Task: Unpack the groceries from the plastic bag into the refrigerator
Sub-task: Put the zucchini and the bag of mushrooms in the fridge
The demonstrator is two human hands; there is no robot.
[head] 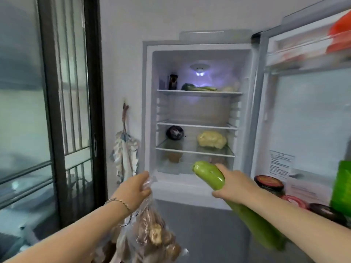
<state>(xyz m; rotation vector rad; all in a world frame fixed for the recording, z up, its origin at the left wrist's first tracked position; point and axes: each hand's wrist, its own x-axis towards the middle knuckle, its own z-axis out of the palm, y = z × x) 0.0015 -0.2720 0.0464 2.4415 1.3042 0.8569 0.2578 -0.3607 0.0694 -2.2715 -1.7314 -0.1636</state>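
Observation:
The refrigerator [148, 114] stands open in front of me, its door [311, 114] swung to the right. My left hand [135, 190] grips the top of a clear plastic bag [152, 232] that hangs below it and holds brown mushrooms. My right hand [234, 184] holds a long pale-green squash [209, 174] around its middle, its tip pointing at the fridge's lowest compartment. On the shelves lie a cauliflower [211, 139], a dark round vegetable [174, 132] and green vegetables [199, 87] at the top.
Door racks at the right carry a brown-lidded jar [268, 184], a green packet [341, 186] and a red item [340, 33]. A cloth [125, 154] hangs on the wall left of the fridge. A dark-framed glass door [53, 111] fills the left side.

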